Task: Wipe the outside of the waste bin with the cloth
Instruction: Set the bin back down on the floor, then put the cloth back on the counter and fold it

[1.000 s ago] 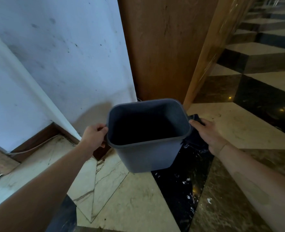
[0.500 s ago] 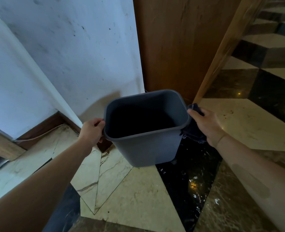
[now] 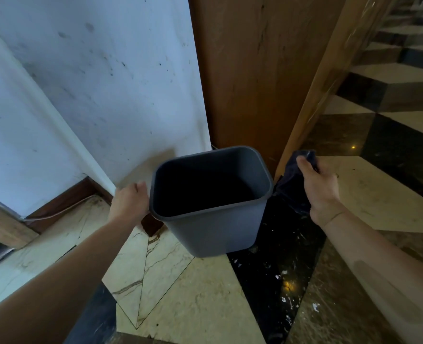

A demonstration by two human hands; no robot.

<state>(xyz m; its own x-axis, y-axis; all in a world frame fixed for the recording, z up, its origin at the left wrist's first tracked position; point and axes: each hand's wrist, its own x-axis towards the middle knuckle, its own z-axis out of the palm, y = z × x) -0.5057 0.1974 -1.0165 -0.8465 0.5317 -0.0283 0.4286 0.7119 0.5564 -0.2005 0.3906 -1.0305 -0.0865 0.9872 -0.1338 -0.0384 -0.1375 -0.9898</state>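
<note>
Since half a second ago, the right hand has pulled away from the side of the bin, taking the cloth with it; only the cloth's lower fold is near the bin's right wall, and whether it touches cannot be told. That hand is closed, thumb on top, pinching the dark cloth, which hangs down from it. On the other side, the left hand is curled around the bin's left rim and holds the empty grey bin tilted above the marble floor, in front of a white wall and a wooden door.
</note>
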